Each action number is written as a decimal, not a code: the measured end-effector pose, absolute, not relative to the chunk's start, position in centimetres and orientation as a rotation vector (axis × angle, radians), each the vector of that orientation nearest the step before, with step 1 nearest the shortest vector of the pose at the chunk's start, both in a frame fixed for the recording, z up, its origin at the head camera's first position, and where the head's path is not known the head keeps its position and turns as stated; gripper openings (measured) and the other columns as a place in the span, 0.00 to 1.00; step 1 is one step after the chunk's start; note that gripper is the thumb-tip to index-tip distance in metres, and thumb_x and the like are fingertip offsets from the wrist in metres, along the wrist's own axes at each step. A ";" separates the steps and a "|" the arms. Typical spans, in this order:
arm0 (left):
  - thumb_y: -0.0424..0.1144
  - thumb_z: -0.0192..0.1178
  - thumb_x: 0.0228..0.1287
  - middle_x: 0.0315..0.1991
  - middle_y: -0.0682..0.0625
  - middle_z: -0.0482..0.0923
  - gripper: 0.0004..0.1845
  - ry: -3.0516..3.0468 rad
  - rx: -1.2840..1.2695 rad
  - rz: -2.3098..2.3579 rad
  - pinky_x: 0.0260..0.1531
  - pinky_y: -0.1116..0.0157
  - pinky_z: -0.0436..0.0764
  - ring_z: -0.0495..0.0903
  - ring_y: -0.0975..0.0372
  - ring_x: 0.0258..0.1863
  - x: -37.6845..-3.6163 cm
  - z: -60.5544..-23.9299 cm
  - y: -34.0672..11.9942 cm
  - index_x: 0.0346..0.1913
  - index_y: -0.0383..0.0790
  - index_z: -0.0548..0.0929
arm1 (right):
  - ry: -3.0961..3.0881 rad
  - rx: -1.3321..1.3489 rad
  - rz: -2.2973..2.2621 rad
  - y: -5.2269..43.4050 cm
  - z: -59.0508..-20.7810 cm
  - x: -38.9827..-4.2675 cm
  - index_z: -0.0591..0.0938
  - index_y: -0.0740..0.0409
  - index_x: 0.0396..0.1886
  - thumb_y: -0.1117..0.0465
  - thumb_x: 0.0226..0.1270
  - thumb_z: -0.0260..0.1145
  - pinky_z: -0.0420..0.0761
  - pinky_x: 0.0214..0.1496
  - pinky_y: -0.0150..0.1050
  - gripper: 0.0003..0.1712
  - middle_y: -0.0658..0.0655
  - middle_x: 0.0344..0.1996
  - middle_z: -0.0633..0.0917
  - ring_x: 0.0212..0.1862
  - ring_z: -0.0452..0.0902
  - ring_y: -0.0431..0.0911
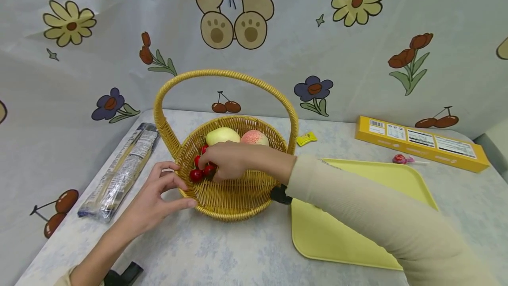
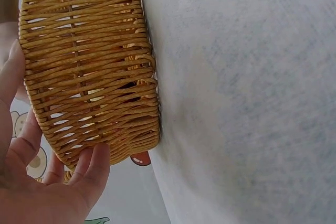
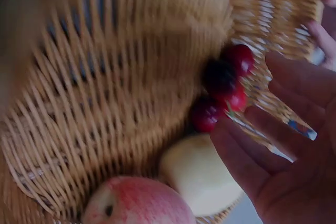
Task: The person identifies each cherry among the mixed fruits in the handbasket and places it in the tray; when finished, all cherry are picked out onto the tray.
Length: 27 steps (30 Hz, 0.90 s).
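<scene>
Patterned tabletop (image 1: 254, 250); right hand (image 1: 226, 160) spread, empty, cherries (image 3: 219, 78) at fingertips (image 3: 224, 134); left hand (image 1: 160, 195) grips basket (image 1: 234, 200).

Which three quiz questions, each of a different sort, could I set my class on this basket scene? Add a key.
1. Which of the two hands is at the cherries in the wicker basket?
2. True or false: in the head view, the yellow tray extends to the right of the basket.
3. Which lies nearest the orange box?
A the yellow candy
B the lollipop
C the long packet

Key: 1. The right hand. 2. True. 3. B.
</scene>
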<state>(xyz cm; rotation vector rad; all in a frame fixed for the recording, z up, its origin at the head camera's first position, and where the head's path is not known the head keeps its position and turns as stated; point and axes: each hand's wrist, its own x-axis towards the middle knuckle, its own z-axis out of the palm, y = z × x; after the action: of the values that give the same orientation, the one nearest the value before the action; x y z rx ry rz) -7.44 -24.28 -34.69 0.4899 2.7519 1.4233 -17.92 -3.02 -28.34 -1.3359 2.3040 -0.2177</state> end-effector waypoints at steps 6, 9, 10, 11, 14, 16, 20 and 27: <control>0.37 0.74 0.56 0.60 0.43 0.59 0.12 2.759 0.494 1.413 0.54 0.45 0.76 0.73 0.46 0.55 -7.4 -34.6 -24.4 0.35 0.43 0.78 | 2.241 -1.253 -0.098 -4.1 -28.5 -17.8 0.78 0.51 0.64 0.64 0.67 0.67 0.73 0.61 0.36 0.25 0.47 0.59 0.79 0.57 0.72 0.41; 0.37 0.74 0.56 0.60 0.42 0.59 0.12 2.758 0.496 1.417 0.54 0.44 0.76 0.71 0.47 0.56 -7.5 -34.5 -24.3 0.35 0.43 0.78 | 2.226 -1.253 -0.076 -4.4 -28.3 -17.7 0.78 0.51 0.64 0.65 0.67 0.67 0.73 0.61 0.35 0.25 0.47 0.59 0.79 0.58 0.72 0.41; 0.37 0.74 0.56 0.60 0.42 0.59 0.12 2.757 0.494 1.418 0.54 0.44 0.76 0.70 0.47 0.57 -7.5 -34.5 -24.3 0.34 0.43 0.78 | 2.219 -1.250 -0.071 -4.5 -28.2 -17.7 0.78 0.52 0.65 0.65 0.67 0.66 0.73 0.61 0.35 0.26 0.47 0.59 0.79 0.58 0.72 0.41; 0.37 0.74 0.56 0.59 0.42 0.59 0.12 2.752 0.493 1.421 0.54 0.44 0.76 0.69 0.47 0.57 -7.5 -34.5 -24.3 0.34 0.42 0.78 | 2.208 -1.244 -0.063 -4.6 -28.2 -17.7 0.78 0.52 0.65 0.66 0.67 0.65 0.72 0.62 0.35 0.26 0.47 0.60 0.78 0.59 0.72 0.41; 0.36 0.74 0.55 0.59 0.42 0.58 0.12 2.742 0.485 1.431 0.54 0.45 0.76 0.68 0.47 0.57 -7.5 -34.6 -24.2 0.34 0.42 0.78 | 2.167 -1.236 -0.031 -4.9 -28.3 -17.7 0.76 0.52 0.66 0.67 0.68 0.64 0.71 0.63 0.35 0.27 0.47 0.61 0.77 0.61 0.70 0.40; 0.36 0.74 0.56 0.59 0.42 0.58 0.12 2.734 0.484 1.441 0.54 0.45 0.76 0.69 0.47 0.57 -7.5 -34.7 -24.2 0.34 0.43 0.78 | 2.148 -1.225 -0.005 -5.1 -28.6 -17.6 0.75 0.52 0.67 0.68 0.68 0.64 0.70 0.64 0.34 0.28 0.47 0.62 0.77 0.62 0.69 0.39; 0.37 0.74 0.56 0.59 0.42 0.58 0.12 2.735 0.491 1.442 0.54 0.45 0.76 0.69 0.47 0.57 -7.5 -34.7 -24.1 0.34 0.43 0.78 | 2.154 -1.213 0.044 -5.5 -29.1 -17.5 0.75 0.52 0.67 0.67 0.68 0.64 0.71 0.61 0.31 0.28 0.47 0.60 0.78 0.59 0.70 0.38; 0.37 0.74 0.56 0.59 0.41 0.58 0.12 2.732 0.490 1.443 0.55 0.41 0.75 0.69 0.44 0.57 -7.4 -34.7 -24.3 0.34 0.44 0.78 | 2.184 -1.276 0.080 -5.9 -29.4 -17.5 0.80 0.56 0.42 0.71 0.67 0.58 0.69 0.36 0.30 0.09 0.51 0.33 0.75 0.36 0.67 0.41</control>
<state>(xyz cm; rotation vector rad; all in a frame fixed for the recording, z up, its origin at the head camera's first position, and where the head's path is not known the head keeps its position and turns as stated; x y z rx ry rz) -7.42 -24.27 -34.70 0.4904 2.7318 1.4433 -17.54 -5.89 -29.41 -1.2762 2.1844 0.0795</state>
